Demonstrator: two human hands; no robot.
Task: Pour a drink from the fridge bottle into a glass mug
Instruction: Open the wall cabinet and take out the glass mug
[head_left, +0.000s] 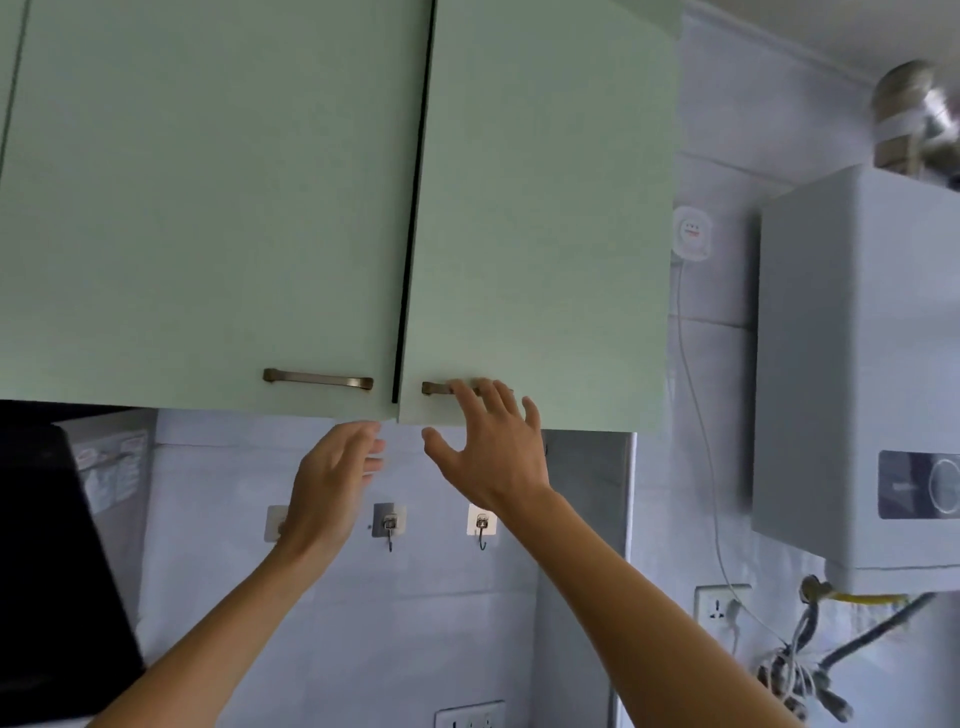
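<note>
Both arms are raised toward a pair of pale green wall cabinet doors filling the upper left and centre of the frame. The right hand (488, 447) is spread open, fingers (470, 397) lying over the bronze handle (435, 387) of the right cabinet door (540, 218); the thumb hangs below the door's bottom edge. Whether the fingers have actually closed round the handle cannot be told; they look loosely extended, nothing gripped. The left hand (332, 478) sits just below the bottom edge of the doors, near the dark seam between them, fingers loosely curved and holding nothing. The left cabinet door (208, 208) has its own bar handle (318, 379), untouched.

Neither the bottle nor the glass mug is anywhere in view.

Below the cabinets, on the pale tiled wall (363, 623), three adhesive hooks (389, 525) sit in a row, the leftmost partly behind the left wrist. A black range hood (47, 571) occupies the lower left. At the right of the frame hangs a white water heater (857, 364), with a silver flue pipe (914, 109) above and hoses and a wall socket (719, 608) beneath.
</note>
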